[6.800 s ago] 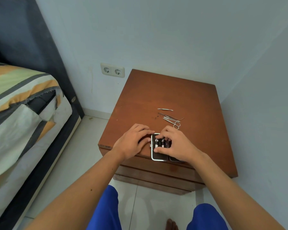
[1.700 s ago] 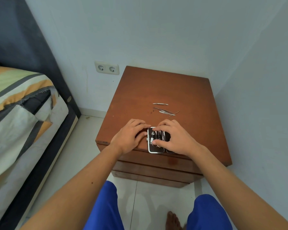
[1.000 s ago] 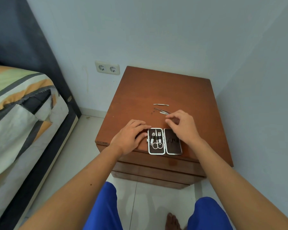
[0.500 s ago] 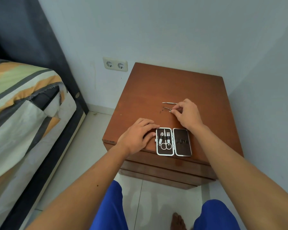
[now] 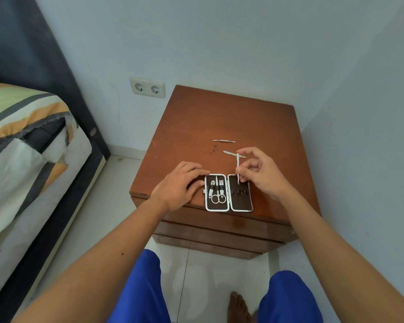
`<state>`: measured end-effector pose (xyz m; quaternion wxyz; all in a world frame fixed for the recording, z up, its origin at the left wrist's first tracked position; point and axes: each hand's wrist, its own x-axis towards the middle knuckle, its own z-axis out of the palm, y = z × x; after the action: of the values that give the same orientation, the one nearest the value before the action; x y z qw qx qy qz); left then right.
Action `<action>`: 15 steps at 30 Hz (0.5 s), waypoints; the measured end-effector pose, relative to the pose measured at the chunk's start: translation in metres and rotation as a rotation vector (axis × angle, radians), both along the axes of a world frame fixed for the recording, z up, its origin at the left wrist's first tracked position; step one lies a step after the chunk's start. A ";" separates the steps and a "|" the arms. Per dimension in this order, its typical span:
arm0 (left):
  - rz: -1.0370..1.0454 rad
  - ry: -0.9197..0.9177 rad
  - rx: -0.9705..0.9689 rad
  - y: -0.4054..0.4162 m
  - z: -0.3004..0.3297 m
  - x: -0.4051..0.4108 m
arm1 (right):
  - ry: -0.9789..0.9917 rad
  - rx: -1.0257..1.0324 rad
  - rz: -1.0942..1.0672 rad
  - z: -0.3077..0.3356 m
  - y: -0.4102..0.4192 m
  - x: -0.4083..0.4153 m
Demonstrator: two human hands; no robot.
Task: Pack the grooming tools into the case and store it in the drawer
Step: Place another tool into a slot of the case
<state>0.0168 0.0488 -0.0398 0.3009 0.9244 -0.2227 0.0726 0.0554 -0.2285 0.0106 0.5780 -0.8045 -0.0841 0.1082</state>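
Note:
A small dark grooming case with a silver rim lies open and flat near the front edge of the wooden nightstand. Its left half holds scissors and two more tools in loops. My left hand rests on the nightstand against the case's left edge, fingers spread. My right hand pinches a thin metal tool upright above the top of the right half. Two more slim metal tools lie behind on the wood: one close to my fingers, one farther back.
Closed drawer fronts run below the nightstand top. A bed with striped bedding stands to the left. Walls close in behind and on the right, with a double socket at the back. My bare foot is on the tiled floor.
My right hand left the case, reached back to the loose tools, picked up one thin tool and brought it above the case's right half. The left hand stayed put.

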 end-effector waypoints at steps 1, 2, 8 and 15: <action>0.003 0.001 -0.002 0.000 0.000 0.000 | -0.005 -0.006 -0.005 -0.001 -0.001 -0.003; 0.003 0.002 -0.005 -0.001 0.000 0.000 | -0.016 -0.017 -0.011 -0.003 -0.003 -0.006; 0.007 0.004 -0.001 0.000 -0.001 0.000 | -0.087 -0.186 0.028 -0.007 -0.010 -0.011; 0.006 0.001 0.011 0.000 -0.001 0.000 | -0.129 -0.180 0.025 -0.015 -0.013 -0.012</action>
<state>0.0168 0.0492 -0.0406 0.2957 0.9268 -0.2202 0.0716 0.0436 -0.2414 -0.0040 0.4952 -0.8574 -0.1212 0.0704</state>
